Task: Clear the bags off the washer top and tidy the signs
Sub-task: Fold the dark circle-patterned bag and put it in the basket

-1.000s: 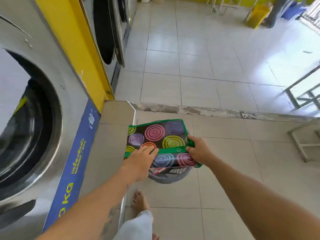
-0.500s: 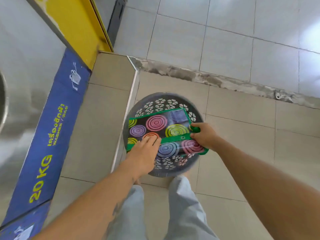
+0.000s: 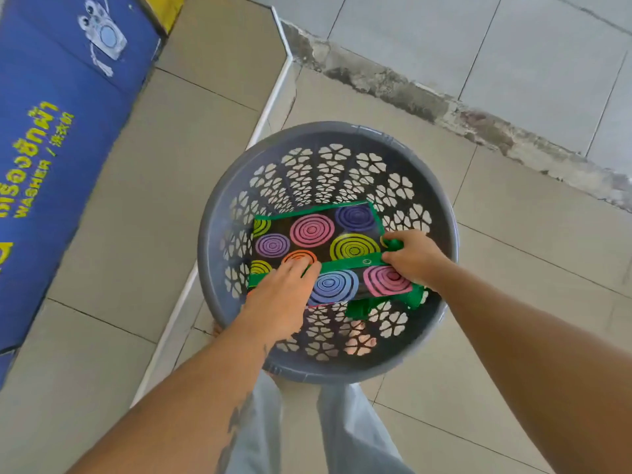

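- Head view, looking straight down: a round grey basket [image 3: 219,234] with flower-shaped holes stands on the tiled floor [image 3: 513,268], just in front of the person's legs.
- A folded bag [image 3: 328,249], black with bright rings and green edging, lies flat inside the basket, below its rim.
- The left hand [image 3: 280,299] presses on the bag's near left part, fingers curled over the green band.
- The right hand [image 3: 413,256] pinches the green band and handle at the bag's right edge, fingers closed on it.
- The basket's left rim sits just beside a white edge strip [image 3: 273,97] bordering a raised tiled step [image 3: 136,200].
- A blue washer panel [image 3: 51,131] with yellow lettering runs along the far left.
- Bare floor tiles lie open to the right and beyond the basket.
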{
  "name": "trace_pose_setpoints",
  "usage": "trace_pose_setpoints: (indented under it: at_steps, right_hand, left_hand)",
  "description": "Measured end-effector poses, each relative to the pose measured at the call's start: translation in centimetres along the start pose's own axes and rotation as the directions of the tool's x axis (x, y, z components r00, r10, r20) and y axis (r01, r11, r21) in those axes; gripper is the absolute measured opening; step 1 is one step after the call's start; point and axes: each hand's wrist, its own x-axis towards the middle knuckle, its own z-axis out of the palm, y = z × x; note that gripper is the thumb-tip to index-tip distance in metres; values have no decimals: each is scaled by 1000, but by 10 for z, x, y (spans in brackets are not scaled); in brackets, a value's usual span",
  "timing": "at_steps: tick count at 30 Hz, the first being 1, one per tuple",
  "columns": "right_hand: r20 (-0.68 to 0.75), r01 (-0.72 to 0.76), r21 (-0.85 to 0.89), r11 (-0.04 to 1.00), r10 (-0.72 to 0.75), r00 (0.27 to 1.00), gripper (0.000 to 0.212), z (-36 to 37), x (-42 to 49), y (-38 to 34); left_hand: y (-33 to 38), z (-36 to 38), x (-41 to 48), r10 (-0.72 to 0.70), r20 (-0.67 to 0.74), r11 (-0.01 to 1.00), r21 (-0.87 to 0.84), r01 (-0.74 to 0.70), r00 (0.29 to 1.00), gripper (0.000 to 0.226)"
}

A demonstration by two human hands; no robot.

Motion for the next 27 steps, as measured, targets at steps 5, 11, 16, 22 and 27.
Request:
trace_pose_setpoints:
  at_steps: [5, 11, 16, 22, 27]
  right_hand:
    - [59, -43, -239, 970, 59, 997, 47, 17, 21, -2]
    - [190, 362, -580, 730, -311, 931, 68, 42, -14, -35]
    - [273, 469, -668, 577, -396, 876, 71, 67, -5, -13]
    - [320, 500, -740, 449, -419, 850, 72, 78, 14, -10]
    - [265, 403, -777, 484, -328, 907, 74, 94, 20, -16]
  left_hand:
    - [-14, 30, 22, -36, 45, 995, -95, 40, 998, 75]
    - [-26, 49, 43, -246, 51, 969, -6, 247, 968, 76]
    - [-24, 41, 40, -325, 95, 945, -8, 327, 941, 91]
    - [-34, 55, 23, -354, 60, 935, 21, 353, 933, 81]
    - [-48, 57, 37, -294, 105, 955, -4, 296, 950, 74]
